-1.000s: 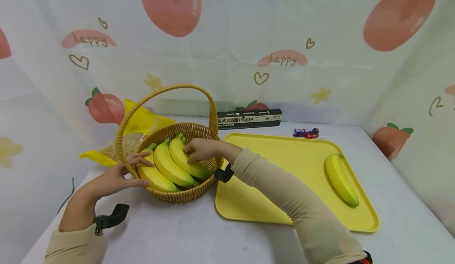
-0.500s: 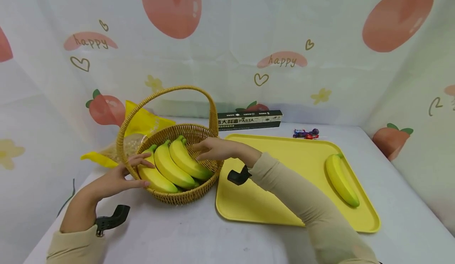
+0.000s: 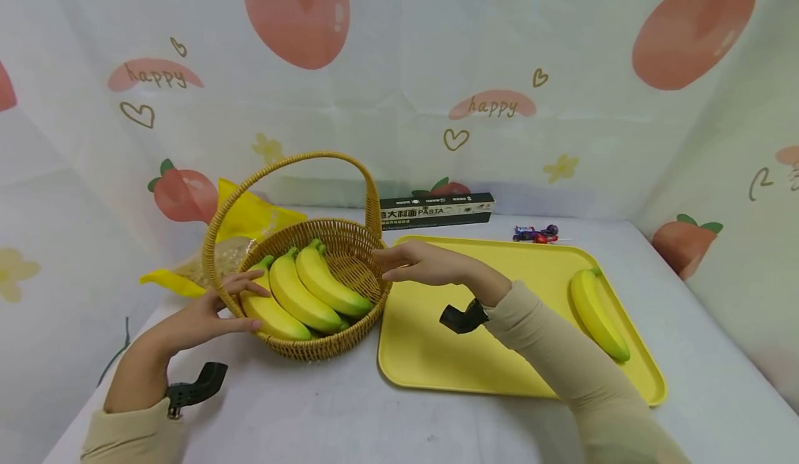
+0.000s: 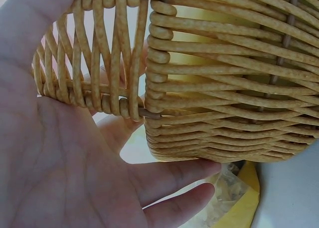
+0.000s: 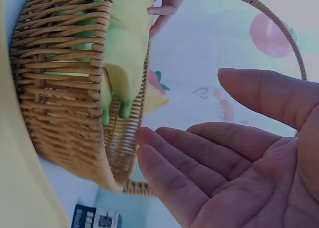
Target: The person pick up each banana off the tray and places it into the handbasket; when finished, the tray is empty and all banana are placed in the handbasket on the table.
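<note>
The wicker basket with a tall arched handle sits left of the middle, several bananas lying in it. My left hand holds the basket's left side where the handle meets the rim; in the left wrist view its palm faces the weave and some fingers pass behind the handle. At the basket's right rim, my right hand hovers with fingers extended and nothing in it. In the right wrist view its palm and loosely straight fingers show beside the basket.
Right of the basket lies a yellow tray with a single banana on it. Behind stand a pasta box and some wrapped lollipops. A yellow bag leans behind the basket.
My right hand has left the rightmost banana in the basket and moved right, out to the rim, empty. The left hand and the basket have stayed put.
</note>
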Available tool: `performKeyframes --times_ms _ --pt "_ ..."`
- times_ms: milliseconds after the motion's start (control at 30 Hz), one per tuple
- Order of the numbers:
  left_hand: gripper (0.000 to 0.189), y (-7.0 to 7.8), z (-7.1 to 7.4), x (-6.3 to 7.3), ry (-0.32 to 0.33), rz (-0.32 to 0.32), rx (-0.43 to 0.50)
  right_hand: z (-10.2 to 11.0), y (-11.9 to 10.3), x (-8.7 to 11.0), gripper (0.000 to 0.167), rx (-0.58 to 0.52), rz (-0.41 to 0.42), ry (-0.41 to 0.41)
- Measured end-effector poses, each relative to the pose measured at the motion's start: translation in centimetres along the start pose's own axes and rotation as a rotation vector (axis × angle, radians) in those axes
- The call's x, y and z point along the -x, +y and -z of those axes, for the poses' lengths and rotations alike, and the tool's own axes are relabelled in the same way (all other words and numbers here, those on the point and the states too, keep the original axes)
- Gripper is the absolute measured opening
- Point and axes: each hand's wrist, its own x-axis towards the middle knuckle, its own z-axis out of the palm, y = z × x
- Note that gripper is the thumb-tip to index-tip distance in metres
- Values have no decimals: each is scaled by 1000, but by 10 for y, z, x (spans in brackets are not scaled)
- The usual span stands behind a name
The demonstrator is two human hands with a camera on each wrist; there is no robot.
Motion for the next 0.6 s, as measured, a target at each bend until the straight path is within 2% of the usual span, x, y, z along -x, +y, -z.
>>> performKeyframes --times_ms 133,300,600 --pt "42 2 0 1 8 8 20 0 5 17 52 -53 -9 4" --pt "41 1 0 1 2 8 21 2 16 41 54 -61 -40 28" --pt "40 0 0 0 -2 -4 5 4 38 88 58 -81 -99 134"
